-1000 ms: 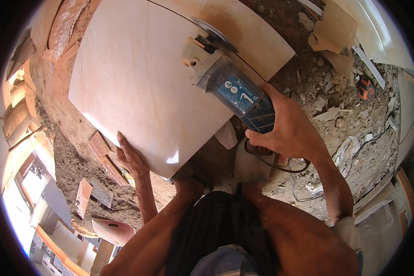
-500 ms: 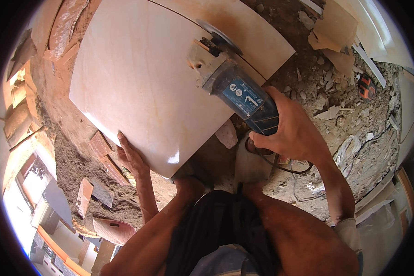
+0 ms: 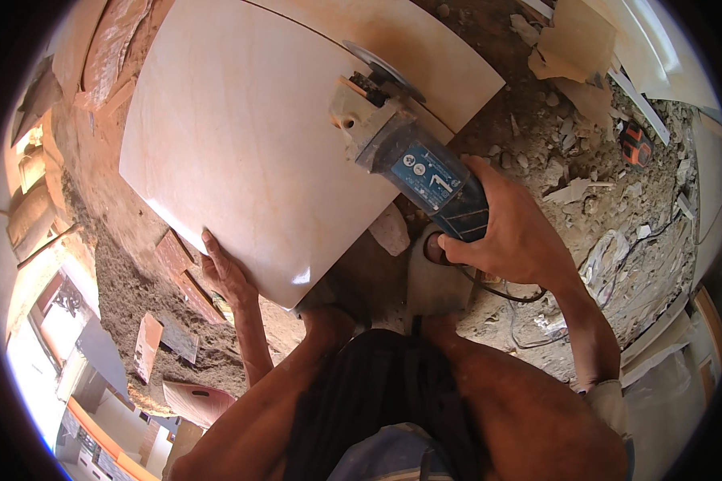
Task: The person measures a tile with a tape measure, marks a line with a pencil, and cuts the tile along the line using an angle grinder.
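A large cream-coloured tile [image 3: 241,152] lies in front of me, crossed near its far side by a dark straight line. My right hand [image 3: 509,228] is wrapped round the body of a blue-and-black angle grinder [image 3: 429,172]. The grinder's thin disc [image 3: 385,70] stands on edge along that line, between the main part of the tile and the strip beyond it [image 3: 445,68]. I cannot tell how deep the disc sits. At the tile's near left edge my left hand [image 3: 229,276] grips it, thumb on top and the other fingers partly hidden.
A cable [image 3: 509,297] runs from the grinder over the rubble [image 3: 569,176] at right. An orange-and-black tape measure [image 3: 636,146] lies there. Broken tile pieces [image 3: 147,345] rest on sandy ground at left. My sandalled foot [image 3: 437,276] is close below the grinder; a stone [image 3: 391,231] lies beside it.
The grinder and my right hand have shifted slightly toward me and to the right along the line. My left hand keeps its place on the tile's edge.
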Tool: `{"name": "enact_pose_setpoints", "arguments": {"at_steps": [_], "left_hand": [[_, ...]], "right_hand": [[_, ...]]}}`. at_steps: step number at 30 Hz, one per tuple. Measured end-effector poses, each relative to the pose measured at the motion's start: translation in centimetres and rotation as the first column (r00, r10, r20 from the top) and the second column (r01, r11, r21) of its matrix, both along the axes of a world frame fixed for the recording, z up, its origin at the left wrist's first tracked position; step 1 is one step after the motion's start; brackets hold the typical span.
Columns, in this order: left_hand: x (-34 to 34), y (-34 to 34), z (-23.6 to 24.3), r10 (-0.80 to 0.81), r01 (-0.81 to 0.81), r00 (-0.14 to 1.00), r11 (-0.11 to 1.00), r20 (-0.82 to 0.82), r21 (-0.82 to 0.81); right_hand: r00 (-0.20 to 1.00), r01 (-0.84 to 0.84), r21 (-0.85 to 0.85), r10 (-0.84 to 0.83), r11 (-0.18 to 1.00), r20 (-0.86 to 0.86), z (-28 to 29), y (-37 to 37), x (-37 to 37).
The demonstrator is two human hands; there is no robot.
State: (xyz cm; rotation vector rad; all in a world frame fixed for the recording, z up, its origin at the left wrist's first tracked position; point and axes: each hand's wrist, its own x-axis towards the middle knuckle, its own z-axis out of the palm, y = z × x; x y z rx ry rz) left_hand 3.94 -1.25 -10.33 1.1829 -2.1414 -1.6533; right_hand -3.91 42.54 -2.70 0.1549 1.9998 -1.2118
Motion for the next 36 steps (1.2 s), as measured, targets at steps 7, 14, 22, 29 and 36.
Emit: {"name": "enact_pose_setpoints", "arguments": {"at_steps": [7,14,22,29,36], "left_hand": [[0.1,0.0,0.0,-0.009,0.009,0.999,1.000,0.031,-0.007],[0.4,-1.2,-0.4,0.000,0.001,0.999,1.000,0.041,-0.014],[0.2,-0.5,0.0,-0.001,0.002,0.999,1.000,0.045,-0.030],[0.0,-0.2,-0.1,0.007,-0.006,1.000,0.999,0.020,-0.037],[-0.1,0.1,0.5,-0.018,0.020,0.998,0.999,0.059,-0.041]], "right_hand": [[0.995,0.093,-0.075,-0.091,0.993,0.033,0.6,1.1,1.6],[0.999,-0.010,0.015,0.011,1.000,-0.047,-0.2,0.3,0.7],[0.995,0.065,-0.048,-0.061,0.997,0.076,0.6,1.1,1.4],[0.999,0.053,-0.014,-0.053,0.998,0.004,0.2,1.1,1.7],[0.995,0.080,-0.070,-0.076,0.994,0.064,1.0,1.8,2.3]]}}
